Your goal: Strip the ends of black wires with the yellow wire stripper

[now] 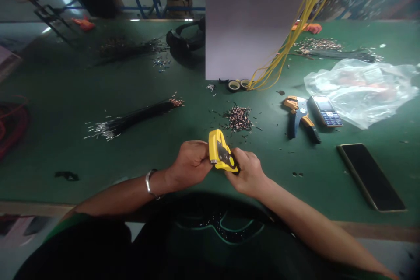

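My right hand (247,171) is wrapped round the handles of a yellow wire stripper (216,151), its head pointing up and to the left. Close against the left side of that head, my left hand (193,164) is closed with thumb and fingers pressed together; whatever it pinches is hidden. Just beyond the tool lies a heap of small copper-ended wire offcuts (239,119) on the green tabletop (147,83). Farther left is a bundle of black wires (141,115), with bare copper at one end and silvery tips at the other.
An orange-and-blue wire stripper (299,113), a keypad phone (326,110) and a dark smartphone (370,177) lie to the right, near a clear plastic bag (364,89). Yellow wires (288,48) hang beside a pale panel (246,22). Tape rolls (234,85) sit below it.
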A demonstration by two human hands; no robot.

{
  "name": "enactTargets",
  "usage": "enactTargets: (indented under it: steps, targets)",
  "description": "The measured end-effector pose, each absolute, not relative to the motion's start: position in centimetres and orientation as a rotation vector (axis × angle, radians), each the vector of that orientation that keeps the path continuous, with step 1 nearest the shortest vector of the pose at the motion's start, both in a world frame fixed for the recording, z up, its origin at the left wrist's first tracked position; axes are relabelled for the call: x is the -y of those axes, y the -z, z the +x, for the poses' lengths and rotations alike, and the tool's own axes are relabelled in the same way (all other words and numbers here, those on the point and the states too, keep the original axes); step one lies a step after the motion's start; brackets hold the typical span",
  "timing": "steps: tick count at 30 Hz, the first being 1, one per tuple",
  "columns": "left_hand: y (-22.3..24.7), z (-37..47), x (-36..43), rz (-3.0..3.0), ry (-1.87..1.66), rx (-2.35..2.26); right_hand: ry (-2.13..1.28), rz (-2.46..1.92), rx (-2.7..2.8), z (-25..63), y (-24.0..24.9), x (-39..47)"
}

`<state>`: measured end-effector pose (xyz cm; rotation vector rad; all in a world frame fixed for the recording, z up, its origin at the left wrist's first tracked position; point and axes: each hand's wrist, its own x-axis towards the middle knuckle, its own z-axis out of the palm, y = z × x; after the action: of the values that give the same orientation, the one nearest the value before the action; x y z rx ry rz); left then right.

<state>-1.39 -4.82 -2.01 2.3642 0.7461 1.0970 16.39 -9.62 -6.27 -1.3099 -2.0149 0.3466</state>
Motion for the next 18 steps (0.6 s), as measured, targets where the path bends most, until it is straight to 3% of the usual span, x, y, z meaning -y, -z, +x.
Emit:
enactTargets:
  steps: [18]
  targets:
    - [2.43,-1.80,4.69,2.515,-1.147,-0.635,-0.358,-1.253,2.062,17.38,6.01,9.01]
